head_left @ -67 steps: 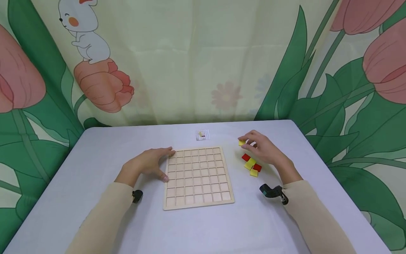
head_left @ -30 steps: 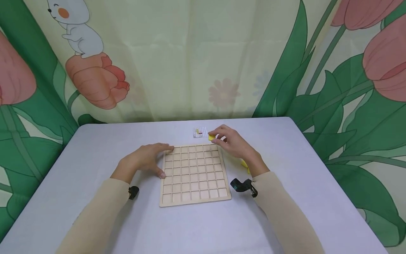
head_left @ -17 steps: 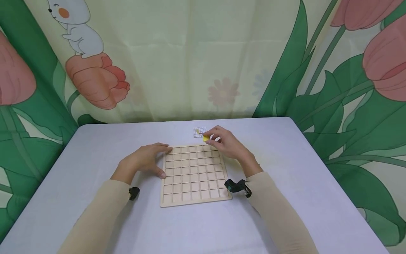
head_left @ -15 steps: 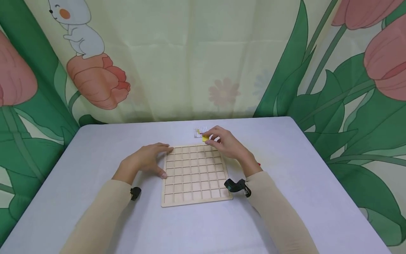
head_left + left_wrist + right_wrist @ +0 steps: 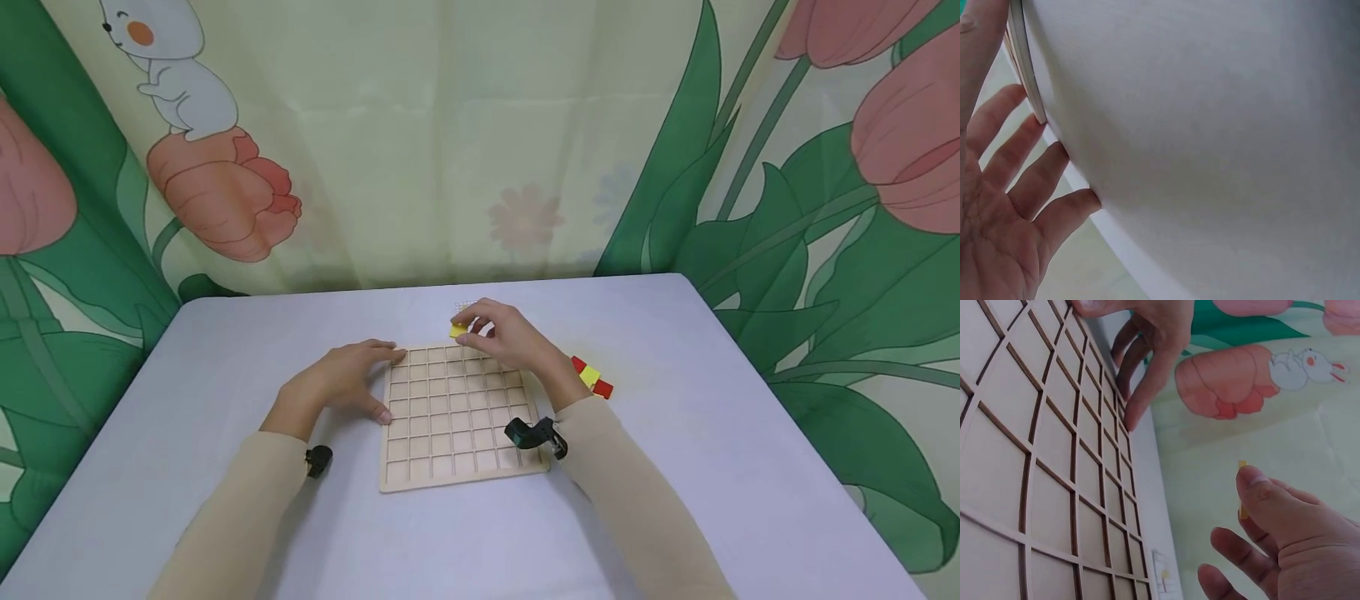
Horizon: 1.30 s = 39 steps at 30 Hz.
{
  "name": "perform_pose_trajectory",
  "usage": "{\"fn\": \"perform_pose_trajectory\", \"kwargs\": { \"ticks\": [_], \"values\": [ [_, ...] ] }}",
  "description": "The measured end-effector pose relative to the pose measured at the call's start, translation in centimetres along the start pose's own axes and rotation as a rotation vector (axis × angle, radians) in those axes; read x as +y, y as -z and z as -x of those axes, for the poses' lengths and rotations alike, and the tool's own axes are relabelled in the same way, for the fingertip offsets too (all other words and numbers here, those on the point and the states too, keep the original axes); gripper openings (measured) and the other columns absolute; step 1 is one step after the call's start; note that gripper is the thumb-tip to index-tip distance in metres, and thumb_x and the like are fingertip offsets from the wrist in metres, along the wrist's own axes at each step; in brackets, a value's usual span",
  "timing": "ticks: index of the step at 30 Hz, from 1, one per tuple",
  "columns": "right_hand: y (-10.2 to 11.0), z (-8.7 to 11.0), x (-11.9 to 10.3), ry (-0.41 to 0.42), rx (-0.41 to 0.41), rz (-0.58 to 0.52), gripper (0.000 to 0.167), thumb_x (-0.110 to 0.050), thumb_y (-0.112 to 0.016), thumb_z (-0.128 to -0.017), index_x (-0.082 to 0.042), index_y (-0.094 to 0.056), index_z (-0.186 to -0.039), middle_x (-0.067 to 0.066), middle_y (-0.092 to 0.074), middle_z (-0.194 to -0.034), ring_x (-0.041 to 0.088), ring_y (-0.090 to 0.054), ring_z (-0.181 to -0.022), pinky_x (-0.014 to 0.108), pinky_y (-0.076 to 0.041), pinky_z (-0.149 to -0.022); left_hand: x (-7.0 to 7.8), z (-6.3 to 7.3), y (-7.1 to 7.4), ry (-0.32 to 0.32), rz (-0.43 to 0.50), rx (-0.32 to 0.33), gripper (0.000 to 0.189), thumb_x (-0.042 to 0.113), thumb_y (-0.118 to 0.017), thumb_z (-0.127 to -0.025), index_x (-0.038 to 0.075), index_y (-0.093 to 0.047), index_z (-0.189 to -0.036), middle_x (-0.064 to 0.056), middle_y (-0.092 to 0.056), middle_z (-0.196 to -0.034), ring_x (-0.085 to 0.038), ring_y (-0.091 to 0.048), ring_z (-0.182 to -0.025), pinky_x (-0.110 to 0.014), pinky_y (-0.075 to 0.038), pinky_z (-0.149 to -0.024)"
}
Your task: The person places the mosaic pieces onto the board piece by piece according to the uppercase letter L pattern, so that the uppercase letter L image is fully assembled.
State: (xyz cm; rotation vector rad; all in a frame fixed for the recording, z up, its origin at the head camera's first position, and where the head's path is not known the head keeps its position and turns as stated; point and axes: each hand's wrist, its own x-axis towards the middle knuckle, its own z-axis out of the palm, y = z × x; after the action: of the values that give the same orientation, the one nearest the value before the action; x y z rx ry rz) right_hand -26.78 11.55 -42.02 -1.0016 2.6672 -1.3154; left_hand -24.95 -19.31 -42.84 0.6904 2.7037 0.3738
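A yellow square tile (image 5: 458, 331) is pinched between the thumb and fingertips of my right hand (image 5: 498, 335), above the far edge of a wooden grid board (image 5: 465, 482). In the right wrist view the tile (image 5: 1242, 506) shows edge-on as a thin strip. My left hand (image 5: 341, 385) rests against the board's left side, its thumb and fingers spread apart. The left wrist view shows those fingers (image 5: 1035, 181) fairly straight, some touching the board's edge (image 5: 1030, 75). The board's visible cells hold no tiles.
Red and yellow tiles (image 5: 590, 375) lie right of the board, partly hidden by my right wrist. A small printed grid card (image 5: 462, 307) sits behind the board, mostly covered by my right hand; its yellow mark (image 5: 1166, 574) shows in the right wrist view. A printed curtain hangs behind the table.
My right hand has carried the yellow tile leftward from beside the loose tiles to above the board's far edge, now covering much of the card. The left hand keeps its place.
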Motion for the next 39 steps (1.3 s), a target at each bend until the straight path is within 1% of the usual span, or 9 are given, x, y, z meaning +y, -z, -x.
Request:
{"fn": "perform_pose_trajectory", "kwargs": {
  "ticks": [5, 9, 14, 18, 21, 28, 32, 36, 39],
  "values": [
    [-0.6, -0.6, -0.2, -0.016, -0.020, 0.000, 0.027, -0.018, -0.073, -0.097, -0.010, -0.071, -0.123, 0.001, -0.067, -0.118, 0.018, -0.066, -0.102, 0.034, -0.057, -0.083, -0.1, -0.2, 0.1, 0.016, 0.008, -0.008, 0.115, 0.061, -0.093, -0.059, 0.025, -0.044, -0.157, -0.006, -0.035, -0.166, -0.041, -0.034, -0.150, -0.064, -0.033, -0.118],
    [-1.5, -0.9, -0.1, -0.033, -0.063, -0.014, 0.027, -0.021, -0.072, -0.098, -0.011, -0.071, -0.124, 0.001, -0.069, -0.118, 0.018, -0.066, -0.103, 0.033, -0.057, -0.084, -0.2, -0.2, 0.0, 0.014, 0.007, -0.012, 0.115, 0.061, -0.093, -0.059, 0.024, -0.046, -0.157, -0.006, -0.036, -0.166, -0.042, -0.034, -0.150, -0.065, -0.033, -0.118],
    [-2.3, -1.1, 0.2, -0.078, -0.104, -0.052, 0.028, -0.022, -0.074, -0.097, -0.013, -0.071, -0.123, 0.000, -0.071, -0.113, 0.019, -0.067, -0.102, 0.033, -0.058, -0.087, 0.0, -0.2, 0.2, 0.017, 0.008, -0.017, 0.115, 0.061, -0.093, -0.059, 0.024, -0.045, -0.157, -0.007, -0.036, -0.166, -0.041, -0.034, -0.150, -0.064, -0.033, -0.118],
    [-2.8, -1.4, 0.1, -0.080, -0.117, -0.059, 0.029, -0.019, -0.077, -0.095, -0.011, -0.071, -0.122, 0.003, -0.071, -0.110, 0.022, -0.068, -0.101, 0.035, -0.058, -0.087, 0.0, -0.3, 0.3, 0.011, 0.006, -0.012, 0.114, 0.060, -0.093, -0.060, 0.023, -0.045, -0.157, -0.007, -0.036, -0.166, -0.041, -0.034, -0.150, -0.064, -0.033, -0.118],
    [-3.4, -1.6, 0.0, -0.091, -0.133, -0.058, 0.031, -0.020, -0.078, -0.094, -0.010, -0.071, -0.123, 0.004, -0.070, -0.110, 0.020, -0.068, -0.099, 0.034, -0.058, -0.086, -0.2, -0.3, 0.3, 0.009, 0.003, -0.009, 0.113, 0.060, -0.093, -0.060, 0.023, -0.046, -0.156, -0.007, -0.037, -0.165, -0.041, -0.035, -0.149, -0.065, -0.033, -0.117],
    [-4.7, -1.8, -0.4, -0.184, -0.183, 0.026, 0.033, -0.025, -0.081, -0.091, -0.015, -0.072, -0.121, -0.004, -0.067, -0.105, 0.014, -0.063, -0.090, 0.029, -0.054, -0.077, -0.3, 0.0, 0.0, 0.013, 0.033, -0.013, 0.113, 0.060, -0.094, -0.058, 0.025, -0.047, -0.155, -0.005, -0.036, -0.165, -0.041, -0.035, -0.150, -0.064, -0.033, -0.117],
    [-4.9, -1.9, -0.3, -0.187, -0.182, 0.070, 0.031, -0.024, -0.081, -0.091, -0.018, -0.072, -0.120, -0.006, -0.067, -0.104, 0.014, -0.062, -0.086, 0.028, -0.054, -0.077, -0.3, 0.0, 0.1, 0.005, 0.023, -0.003, 0.113, 0.060, -0.094, -0.059, 0.024, -0.048, -0.155, -0.006, -0.037, -0.165, -0.041, -0.036, -0.149, -0.064, -0.033, -0.117],
    [-4.9, -2.0, -0.3, -0.177, -0.194, 0.091, 0.031, -0.021, -0.081, -0.091, -0.017, -0.072, -0.121, -0.005, -0.068, -0.104, 0.013, -0.063, -0.085, 0.027, -0.055, -0.079, -0.4, 0.0, 0.2, 0.000, 0.008, -0.004, 0.113, 0.060, -0.093, -0.059, 0.024, -0.047, -0.155, -0.007, -0.038, -0.165, -0.041, -0.036, -0.149, -0.064, -0.034, -0.117],
    [-4.8, -1.9, -0.3, -0.188, -0.201, 0.106, 0.031, -0.021, -0.080, -0.092, -0.016, -0.072, -0.122, -0.005, -0.068, -0.104, 0.012, -0.063, -0.085, 0.027, -0.054, -0.079, -0.2, -0.2, 0.3, -0.005, 0.009, -0.007, 0.112, 0.059, -0.094, -0.060, 0.023, -0.048, -0.155, -0.008, -0.038, -0.164, -0.041, -0.037, -0.149, -0.063, -0.034, -0.117]
  ]
}}
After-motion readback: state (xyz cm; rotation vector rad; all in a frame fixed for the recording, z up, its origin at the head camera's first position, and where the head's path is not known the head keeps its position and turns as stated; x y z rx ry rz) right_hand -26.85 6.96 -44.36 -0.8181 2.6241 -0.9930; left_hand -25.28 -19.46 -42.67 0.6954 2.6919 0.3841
